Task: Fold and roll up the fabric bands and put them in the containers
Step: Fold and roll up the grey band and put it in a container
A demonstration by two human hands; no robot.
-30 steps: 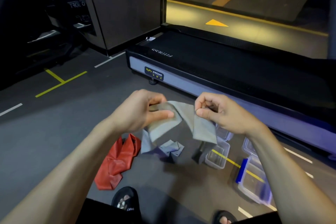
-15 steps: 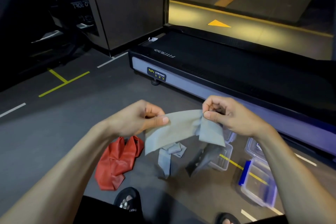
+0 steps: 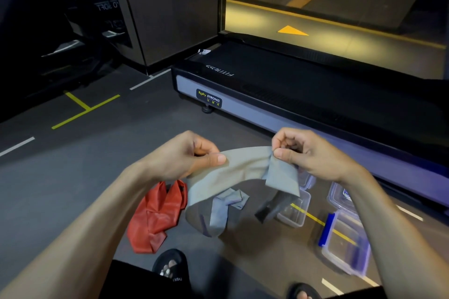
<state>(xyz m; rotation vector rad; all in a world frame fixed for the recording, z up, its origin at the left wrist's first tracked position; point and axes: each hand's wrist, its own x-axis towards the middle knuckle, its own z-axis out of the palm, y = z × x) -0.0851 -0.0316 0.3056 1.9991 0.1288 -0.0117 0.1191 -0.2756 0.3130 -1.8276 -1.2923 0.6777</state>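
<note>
Left hand (image 3: 187, 155) and right hand (image 3: 306, 153) each pinch the grey band (image 3: 243, 167) (stretched between them); red band (image 3: 155, 213) lies below the left.

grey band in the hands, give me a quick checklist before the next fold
1. Left hand has a firm pinch on the grey band: ok.
2. Right hand pinches the other end, a flap hanging below it: ok.
3. Band flat between the hands, no twist: not ok, it bunches at the right pinch.
4. Hanging tail clear of the floor: cannot tell.
5. Open container within reach: ok, on the floor below the right hand.
6. Red band out of the way: ok, lying on the floor to the left.
</note>
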